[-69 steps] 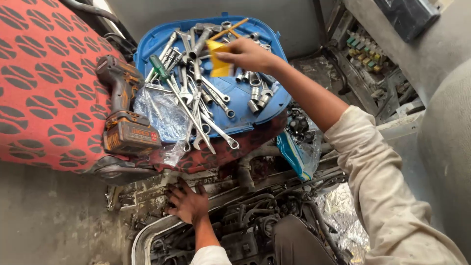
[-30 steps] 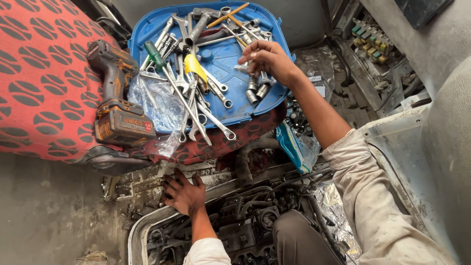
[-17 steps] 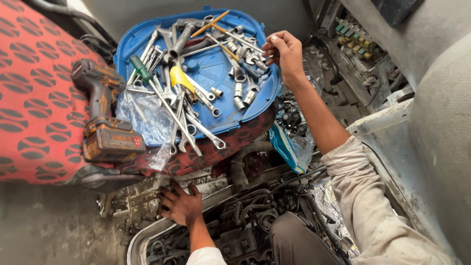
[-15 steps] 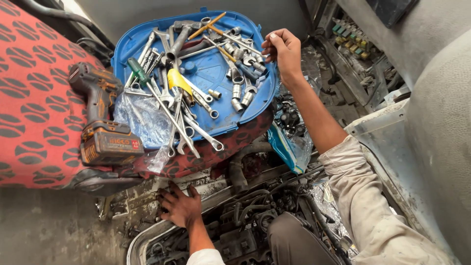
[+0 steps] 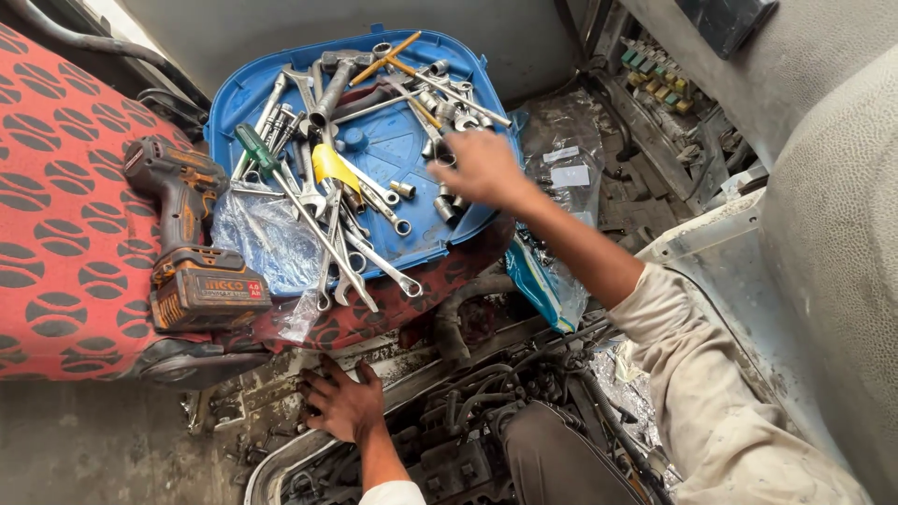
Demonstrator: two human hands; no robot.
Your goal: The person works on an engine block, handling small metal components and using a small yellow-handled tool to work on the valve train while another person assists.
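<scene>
The right hand (image 5: 479,166) reached out over the right side of the blue tray (image 5: 393,150), arm stretched forward from a pale, grimy sleeve (image 5: 720,402), the forearm running diagonally up and left. Its back faced the camera, fingers loosely curled downward over a cluster of sockets (image 5: 447,201) near the tray's right edge; whether it pinched anything could not be told, since the fingertips were hidden beneath the hand and blurred. The left hand (image 5: 343,404) lay lower down, palm flat and fingers spread, pressed on the dirty metal ledge (image 5: 281,393) at the rim of the engine bay (image 5: 468,440), holding nothing.

The tray sat on a red patterned seat (image 5: 56,215), heaped with wrenches (image 5: 360,252), a green-handled screwdriver (image 5: 254,150) and a yellow tool (image 5: 332,164); its middle and lower right showed bare blue. A cordless drill (image 5: 192,252) lay just beside the tray's left edge, with a crumpled clear plastic bag (image 5: 267,238) between them, overlapping the tray's rim. To the right of the tray, past its edge, lay a clear plastic sheet (image 5: 561,140) and a blue bag (image 5: 543,285) under the forearm. Room for the hand stayed open above the tray; below it, hoses and engine parts crowded close
</scene>
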